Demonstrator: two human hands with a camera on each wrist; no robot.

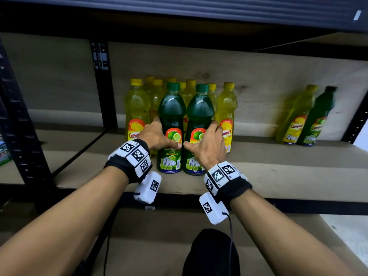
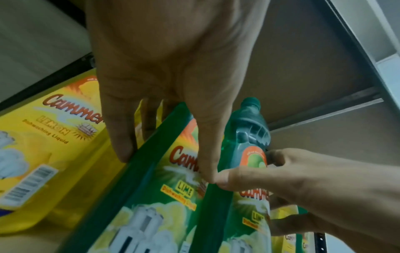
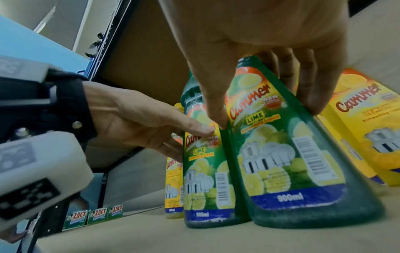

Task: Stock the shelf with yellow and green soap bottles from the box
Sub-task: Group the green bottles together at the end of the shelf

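Two green lime soap bottles stand side by side on the wooden shelf (image 1: pixel 278 172), in front of a cluster of several yellow bottles (image 1: pixel 136 104). My left hand (image 1: pixel 159 134) grips the left green bottle (image 1: pixel 171 108), thumb across its label and fingers round its left side. My right hand (image 1: pixel 209 138) grips the right green bottle (image 1: pixel 200 108) the same way, fingers round its right side. The thumb tips nearly meet between the bottles. The left wrist view shows the left hand (image 2: pixel 173 68) on its green bottle (image 2: pixel 151 196). In the right wrist view the right hand (image 3: pixel 259 34) holds its green bottle (image 3: pixel 281 154), base on the shelf.
At the shelf's right end a yellow bottle (image 1: pixel 296 116) and a green bottle (image 1: pixel 318 118) stand together. A black upright post (image 1: pixel 103 86) divides the bays at the left. Small green ZACT boxes (image 3: pixel 95 215) sit in the neighbouring bay. Another shelf board runs overhead.
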